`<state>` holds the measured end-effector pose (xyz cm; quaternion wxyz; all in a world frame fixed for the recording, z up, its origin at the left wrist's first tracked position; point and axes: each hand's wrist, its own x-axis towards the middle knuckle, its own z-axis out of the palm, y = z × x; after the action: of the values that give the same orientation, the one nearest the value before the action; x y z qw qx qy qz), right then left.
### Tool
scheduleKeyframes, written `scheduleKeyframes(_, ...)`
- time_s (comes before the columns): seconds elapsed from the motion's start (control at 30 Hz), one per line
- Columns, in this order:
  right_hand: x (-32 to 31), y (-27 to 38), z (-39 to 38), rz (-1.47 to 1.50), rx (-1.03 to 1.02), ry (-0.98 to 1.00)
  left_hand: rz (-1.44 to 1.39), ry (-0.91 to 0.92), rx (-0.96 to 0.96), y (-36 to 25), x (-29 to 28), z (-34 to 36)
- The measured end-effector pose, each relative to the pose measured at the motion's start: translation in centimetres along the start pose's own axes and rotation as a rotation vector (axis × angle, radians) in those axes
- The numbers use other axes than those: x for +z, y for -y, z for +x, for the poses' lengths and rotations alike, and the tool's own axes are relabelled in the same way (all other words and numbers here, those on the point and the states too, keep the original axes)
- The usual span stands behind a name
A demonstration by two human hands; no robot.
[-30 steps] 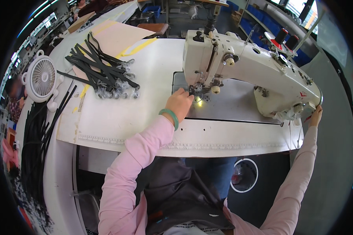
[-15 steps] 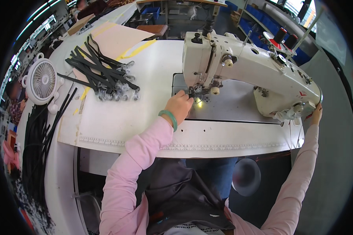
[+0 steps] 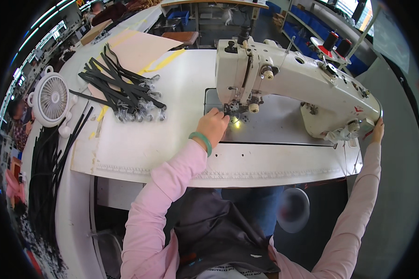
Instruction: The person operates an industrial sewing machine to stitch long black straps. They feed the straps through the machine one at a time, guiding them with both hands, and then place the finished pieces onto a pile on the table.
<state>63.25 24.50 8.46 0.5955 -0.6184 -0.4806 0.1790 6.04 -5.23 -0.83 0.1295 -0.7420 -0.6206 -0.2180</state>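
Observation:
A white sewing machine [image 3: 291, 74] stands on the table, its small lamp lighting the spot under the needle. Beside the presser foot [image 3: 235, 109], my left hand [image 3: 212, 126] is closed in a pinch at the left of the needle area. What its fingertips hold is dark, small and mostly hidden. A green bangle [image 3: 201, 141] circles that wrist. My right hand [image 3: 378, 131] reaches up to the machine's right end and grips the edge of the handwheel [image 3: 381, 110]; some fingers are hidden behind it.
Left of the machine lies a pile of black straps [image 3: 118, 88] with clear plastic-wrapped ends. A white fan [image 3: 52, 100] stands at the table's left, above long black strips [image 3: 44, 181] hanging down. Thread spools [image 3: 330, 41] stand behind the machine. A ruler strip [image 3: 265, 176] lines the front edge.
Both hands keep their places at the needle area and the machine's right end. The whole view has shifted very slightly; nothing else visibly moves.

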Motion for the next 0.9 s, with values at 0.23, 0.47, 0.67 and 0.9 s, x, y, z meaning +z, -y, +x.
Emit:
scheduleKeyframes(0.23,-0.6,-5.2,-2.6,0.171,-0.183,0.077,0.038,-0.115,0.060,0.3,0.6,0.1)
scheduleKeyframes(0.47,0.3,-4.5,-2.2,0.307,-0.109,-0.011,0.061,-0.073,0.030,-0.4,-0.4,0.2)
scheduleKeyframes(0.67,-0.8,1.4,3.5,-0.528,-0.356,0.040,0.301,0.069,-0.051,3.3,-0.2,0.7)
scheduleKeyframes(0.9,-1.4,-1.2,5.7,-0.330,-0.318,0.065,0.306,0.068,-0.199,5.8,0.5,3.2)
